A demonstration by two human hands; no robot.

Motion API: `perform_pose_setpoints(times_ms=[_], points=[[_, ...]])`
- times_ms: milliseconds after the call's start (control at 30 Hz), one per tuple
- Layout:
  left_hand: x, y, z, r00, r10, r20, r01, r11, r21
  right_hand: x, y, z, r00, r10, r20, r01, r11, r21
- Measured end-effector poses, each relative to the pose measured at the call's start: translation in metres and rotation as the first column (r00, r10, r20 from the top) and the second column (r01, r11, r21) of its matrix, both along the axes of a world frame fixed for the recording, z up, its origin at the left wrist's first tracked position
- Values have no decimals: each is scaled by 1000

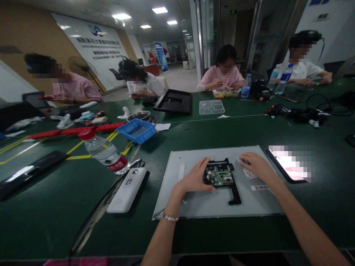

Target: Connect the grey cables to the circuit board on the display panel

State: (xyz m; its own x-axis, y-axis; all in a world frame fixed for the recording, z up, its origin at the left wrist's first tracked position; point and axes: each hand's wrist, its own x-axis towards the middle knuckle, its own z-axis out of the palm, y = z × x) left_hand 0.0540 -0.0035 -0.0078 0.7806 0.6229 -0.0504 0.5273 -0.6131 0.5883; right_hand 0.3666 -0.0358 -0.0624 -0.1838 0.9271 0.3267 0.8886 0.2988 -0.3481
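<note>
A grey metal-backed flat panel point(172, 207) lies on the green table in front of me. On it sits a black plastic frame point(235, 195) with a green circuit board point(222, 178) inside. My left hand point(195, 177) grips the frame's left side, its fingers at the upper edge and its thumb along the lower edge. To the right of the frame, just over the panel, my right hand point(256, 166) is closed in a pinch. Something small and dark shows at its fingertips, too small to name. White labels point(260, 187) are stuck on the panel near that hand.
A lit phone point(290, 166) lies right of the panel. To the left are a white power bank point(129, 190), a tilted water bottle point(107, 153) and a blue tray point(137, 131). A black casing point(174, 101) lies farther back. Several people sit around the table.
</note>
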Motion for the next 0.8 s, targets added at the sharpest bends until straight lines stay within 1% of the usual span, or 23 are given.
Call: perform_pose_setpoints(times_ms=[267,567,733,800], points=[[0,0,2,1000,-1,7,1,1000,-17,-3,1,2,1000,-10,11,9,1000,20],[0,-1,2,1000,0,19,1,1000,-28,-8,-4,5,997,-71,32,68,994,83],[0,-1,1,1000,0,18,0,1000,-18,-10,-5,8,1000,-17,22,17,999,32],[0,0,1,1000,-2,18,2,1000,-20,-9,-5,8,1000,-16,4,16,999,34]])
